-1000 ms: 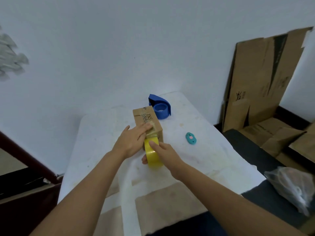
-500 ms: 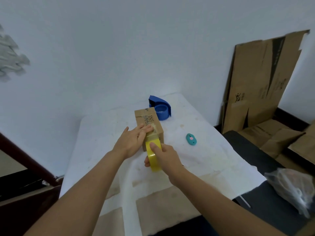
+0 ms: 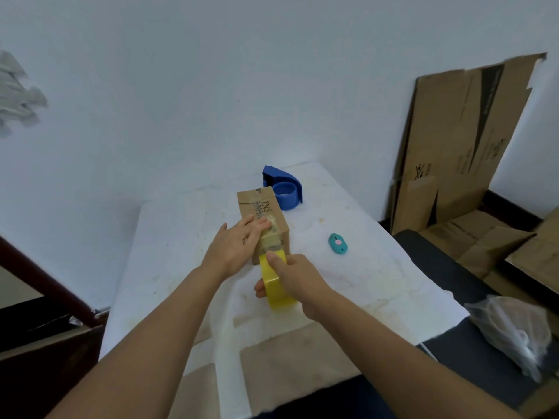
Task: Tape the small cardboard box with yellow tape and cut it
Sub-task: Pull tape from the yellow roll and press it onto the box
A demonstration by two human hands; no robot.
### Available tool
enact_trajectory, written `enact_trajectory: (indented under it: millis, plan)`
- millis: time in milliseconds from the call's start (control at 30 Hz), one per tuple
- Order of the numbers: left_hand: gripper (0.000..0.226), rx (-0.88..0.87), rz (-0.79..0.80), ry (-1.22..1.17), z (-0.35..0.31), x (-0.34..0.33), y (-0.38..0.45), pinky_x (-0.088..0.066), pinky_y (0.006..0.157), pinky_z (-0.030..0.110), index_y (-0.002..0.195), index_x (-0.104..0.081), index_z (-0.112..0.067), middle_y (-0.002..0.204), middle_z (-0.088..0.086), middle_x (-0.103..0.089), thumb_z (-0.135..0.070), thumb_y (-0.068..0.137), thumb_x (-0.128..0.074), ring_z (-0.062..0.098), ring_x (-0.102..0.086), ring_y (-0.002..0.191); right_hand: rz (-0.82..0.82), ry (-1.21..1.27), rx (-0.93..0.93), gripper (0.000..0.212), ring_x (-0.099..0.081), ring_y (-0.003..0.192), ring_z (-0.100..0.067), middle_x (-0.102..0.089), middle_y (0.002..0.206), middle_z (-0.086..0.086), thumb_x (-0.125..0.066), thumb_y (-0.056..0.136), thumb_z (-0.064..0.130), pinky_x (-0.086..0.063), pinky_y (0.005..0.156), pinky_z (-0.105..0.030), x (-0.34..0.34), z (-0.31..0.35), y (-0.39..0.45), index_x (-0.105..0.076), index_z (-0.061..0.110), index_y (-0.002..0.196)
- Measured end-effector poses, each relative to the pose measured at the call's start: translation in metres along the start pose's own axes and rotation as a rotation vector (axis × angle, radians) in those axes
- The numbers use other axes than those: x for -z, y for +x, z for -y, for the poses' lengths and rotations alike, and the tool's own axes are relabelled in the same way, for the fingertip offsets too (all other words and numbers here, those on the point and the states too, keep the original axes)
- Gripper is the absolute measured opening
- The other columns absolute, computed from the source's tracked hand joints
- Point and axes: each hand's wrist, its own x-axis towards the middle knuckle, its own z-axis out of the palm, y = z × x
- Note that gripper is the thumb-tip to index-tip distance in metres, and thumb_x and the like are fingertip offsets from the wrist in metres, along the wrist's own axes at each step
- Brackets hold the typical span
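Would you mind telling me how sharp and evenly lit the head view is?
Head view: soft, even light, no glare; box print smeared; bag at the right edge blurred; wide-angle lens stretches the forearms; tape reads clearly.

Packing room: flattened cartons, tape dispenser, covered table.

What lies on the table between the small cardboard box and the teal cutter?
Nothing: in the head view, only bare white table separates the cardboard box from the teal cutter.
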Motion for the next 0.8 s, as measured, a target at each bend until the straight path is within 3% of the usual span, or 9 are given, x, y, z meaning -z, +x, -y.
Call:
enact_trajectory:
  millis: [133,267,367,467,600,667,733,800]
  plan:
    - [0.046,0.013,-0.029,-0.031,-0.003,-0.002,0.000,-0.009,0.121,0.045,0.137,-0.049,-0.044,0.155,-0.013,-0.036,-0.043,0.103,-0.018,0.009,-0.021,0.147,0.030,0.017,-0.066,0.028,-0.068,0.048,-0.009,-0.072,0.069,-0.005,-0.040,0.100,0.043,-0.044,0.038,-0.008,0.004,0.001,0.002,-0.050,0.020,0.086]
    - [0.050,0.034,-0.068,-0.058,0.000,-0.006,0.002,-0.010,0.121,0.045,0.137,-0.052,-0.039,0.153,-0.014,-0.040,-0.055,0.099,-0.023,0.007,-0.024,0.145,0.035,0.016,-0.078,0.040,-0.069,0.049,-0.011,-0.073,0.070,-0.007,-0.040,0.100,0.041,-0.049,0.042,-0.011,0.002,-0.004,0.007,-0.054,0.006,0.115]
    - [0.044,0.021,-0.143,-0.115,0.001,-0.010,0.002,-0.012,0.120,0.048,0.132,-0.059,-0.035,0.147,-0.017,-0.047,-0.052,0.097,-0.040,0.007,-0.028,0.144,0.048,0.001,-0.066,0.046,-0.071,0.053,-0.015,-0.074,0.074,-0.010,-0.039,0.101,0.040,-0.053,0.047,-0.014,0.001,-0.008,0.008,-0.051,0.002,0.123]
    - [0.039,-0.019,-0.183,-0.167,0.003,-0.013,0.003,-0.013,0.119,0.049,0.130,-0.062,-0.033,0.145,-0.014,-0.051,-0.046,0.094,-0.053,0.009,-0.031,0.143,0.056,0.002,-0.062,0.046,-0.072,0.063,-0.021,-0.076,0.087,-0.016,-0.037,0.101,0.040,-0.056,0.054,-0.017,0.002,-0.011,0.009,-0.053,0.002,0.121]
    - [0.040,-0.056,-0.201,-0.118,0.007,-0.015,0.004,-0.011,0.119,0.049,0.131,-0.060,-0.032,0.145,-0.011,-0.051,-0.044,0.093,-0.055,0.013,-0.031,0.143,0.056,0.020,-0.045,0.046,-0.074,0.083,-0.029,-0.076,0.097,-0.019,-0.038,0.100,0.041,-0.059,0.063,-0.022,0.002,-0.016,0.011,-0.059,0.003,0.115]
    - [0.040,-0.072,-0.214,-0.084,0.006,-0.017,0.004,-0.011,0.119,0.047,0.132,-0.059,-0.031,0.146,-0.010,-0.050,-0.042,0.094,-0.054,0.014,-0.031,0.144,0.023,-0.035,-0.055,0.051,-0.073,0.089,-0.029,-0.075,0.099,-0.016,-0.038,0.096,0.051,-0.059,0.076,-0.029,0.000,-0.017,0.014,-0.063,0.009,0.108]
    - [0.040,-0.081,-0.220,-0.066,0.006,-0.019,0.004,-0.012,0.119,0.046,0.134,-0.057,-0.030,0.147,-0.009,-0.050,-0.040,0.095,-0.054,0.015,-0.031,0.144,-0.028,-0.143,-0.087,0.070,-0.069,0.098,-0.032,-0.072,0.107,-0.014,-0.036,0.082,0.069,-0.056,0.091,-0.042,0.003,-0.018,0.023,-0.063,0.013,0.115]
    - [0.043,-0.096,-0.216,-0.052,0.007,-0.020,0.004,-0.013,0.119,0.046,0.136,-0.055,-0.030,0.147,-0.008,-0.049,-0.040,0.094,-0.055,0.017,-0.030,0.145,-0.076,-0.254,-0.067,0.068,-0.067,0.099,-0.032,-0.070,0.108,-0.014,-0.031,0.088,0.065,-0.054,0.092,-0.044,0.010,-0.013,0.023,-0.063,0.011,0.113]
